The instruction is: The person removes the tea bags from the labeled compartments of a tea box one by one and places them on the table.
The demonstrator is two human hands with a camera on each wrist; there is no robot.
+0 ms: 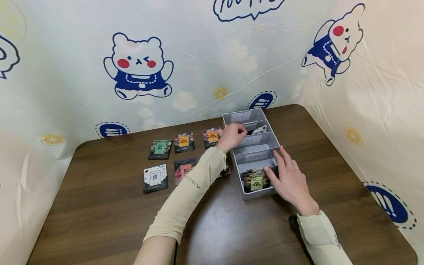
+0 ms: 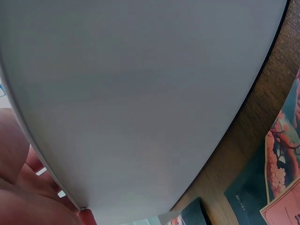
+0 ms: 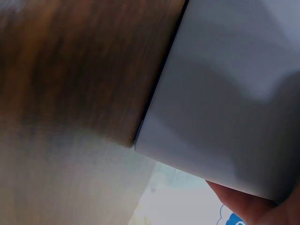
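Note:
A grey divided box [image 1: 258, 197] stands lengthwise on the table. My left hand [image 1: 232, 137] reaches over its left rim into the second compartment from the back. There its curled fingertips pinch a black-and-white tea sachet [image 1: 260, 129], partly hidden by the divider. My right hand [image 1: 291, 178] rests on the right rim near the front, fingers extended, thumb beside an oolong tea sachet [image 1: 256, 181] in the front compartment. In the left wrist view, the box's side wall [image 2: 140, 112] hides most of the left hand [image 2: 33, 187]. Some right-hand fingers [image 3: 248, 204] show at the box's edge.
Left of the box lie tea sachets with a green label [image 1: 160, 149], orange labels [image 1: 184, 142], a white front [image 1: 155, 178] and a red label [image 1: 184, 170]. Another sachet [image 1: 227, 171] is mostly hidden under the left forearm. A printed cloth [image 1: 198, 66] hangs behind the table.

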